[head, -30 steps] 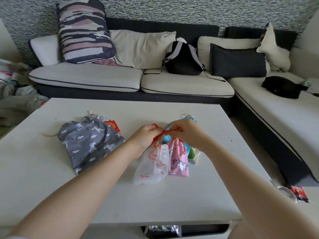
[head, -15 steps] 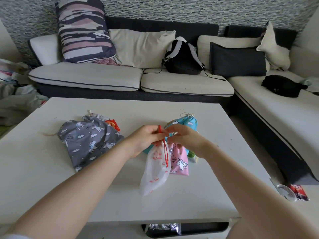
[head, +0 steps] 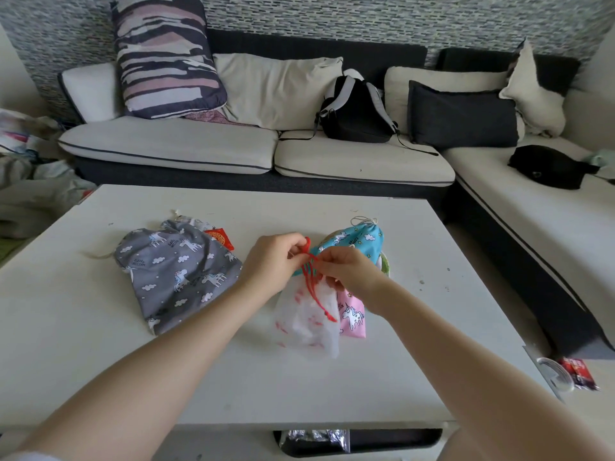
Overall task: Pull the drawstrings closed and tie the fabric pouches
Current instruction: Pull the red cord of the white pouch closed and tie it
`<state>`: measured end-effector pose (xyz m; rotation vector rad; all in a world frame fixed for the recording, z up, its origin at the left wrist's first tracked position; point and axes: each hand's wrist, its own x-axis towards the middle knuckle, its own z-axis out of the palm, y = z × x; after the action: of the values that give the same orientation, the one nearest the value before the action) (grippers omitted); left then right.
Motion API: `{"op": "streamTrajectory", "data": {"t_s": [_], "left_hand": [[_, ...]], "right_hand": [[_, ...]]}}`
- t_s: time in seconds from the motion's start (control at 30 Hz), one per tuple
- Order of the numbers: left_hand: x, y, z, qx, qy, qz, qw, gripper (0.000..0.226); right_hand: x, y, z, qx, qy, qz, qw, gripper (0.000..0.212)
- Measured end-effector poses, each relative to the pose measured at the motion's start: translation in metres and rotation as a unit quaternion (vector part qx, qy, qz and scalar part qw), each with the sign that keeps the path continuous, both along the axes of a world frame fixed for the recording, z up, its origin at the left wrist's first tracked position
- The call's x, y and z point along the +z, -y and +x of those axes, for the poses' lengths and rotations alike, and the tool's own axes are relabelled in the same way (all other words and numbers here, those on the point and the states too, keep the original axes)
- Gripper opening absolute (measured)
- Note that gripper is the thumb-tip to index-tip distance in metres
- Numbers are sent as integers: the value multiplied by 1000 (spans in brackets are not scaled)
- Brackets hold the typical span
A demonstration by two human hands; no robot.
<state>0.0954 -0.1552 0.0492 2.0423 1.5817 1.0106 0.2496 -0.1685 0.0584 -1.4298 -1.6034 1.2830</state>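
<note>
The white sheer pouch (head: 307, 319) is hung straight below both grips, just above the tabletop (head: 432, 294), its red drawstring (head: 312, 277) pinched by left hand (head: 274, 264) and right hand (head: 349, 271) alike.

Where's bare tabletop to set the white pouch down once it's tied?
Bare: near strip of the table in front of the grey pouch, and the right side past the pink pouch. Crowded: the middle, where both hands work over the blue pouch and pink pouch.
</note>
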Motion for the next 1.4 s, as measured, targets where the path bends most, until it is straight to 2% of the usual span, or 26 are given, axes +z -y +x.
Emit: {"op": "streamTrajectory", "data": {"t_s": [0.1, 0.23, 0.37, 0.53, 0.6, 0.67, 0.87, 1.0, 1.1, 1.2, 1.3, 1.37, 1.4], "left_hand": [[0, 4, 6, 23, -64, 73, 995, 13], [-3, 9, 9, 11, -29, 104, 994, 9], [-1, 11, 11, -58, 65, 66, 994, 10], [2, 14, 15, -97, 127, 1, 987, 11], [3, 15, 15, -95, 142, -7, 985, 17], [3, 16, 15, -91, 134, -4, 987, 14], [-7, 20, 18, -94, 204, -37, 974, 28], [-9, 19, 20, -87, 235, -56, 966, 19], [-7, 20, 23, -61, 368, -117, 921, 9], [-3, 19, 26, -50, 522, -201, 827, 18], [-1, 16, 24, -28, 616, -270, 740, 25], [0, 14, 18, -8, 664, -289, 690, 27], [1, 12, 15, 4, 666, -295, 685, 27]], "right_hand": [[-5, 6, -4, 21, -25, -11, 999, 19], [-5, 7, 0, 0, -43, -28, 999, 28], [-2, 8, 3, -15, -117, -72, 990, 30], [-4, 8, 7, 15, -212, -118, 970, 35], [-4, 6, 8, -10, -253, -158, 955, 28], [-2, 5, 8, -46, -288, -200, 935, 22], [-3, -1, 3, -109, -246, -207, 941, 8], [1, -9, 4, -201, -356, -200, 890, 15], [1, -7, 2, -221, -409, -218, 858, 15], [0, -8, 2, -227, -484, -216, 817, 19], [-2, -10, 8, -260, -522, -207, 785, 20], [-2, -12, 15, -274, -515, -202, 787, 21], [-1, -13, 20, -277, -490, -197, 802, 23]]}}
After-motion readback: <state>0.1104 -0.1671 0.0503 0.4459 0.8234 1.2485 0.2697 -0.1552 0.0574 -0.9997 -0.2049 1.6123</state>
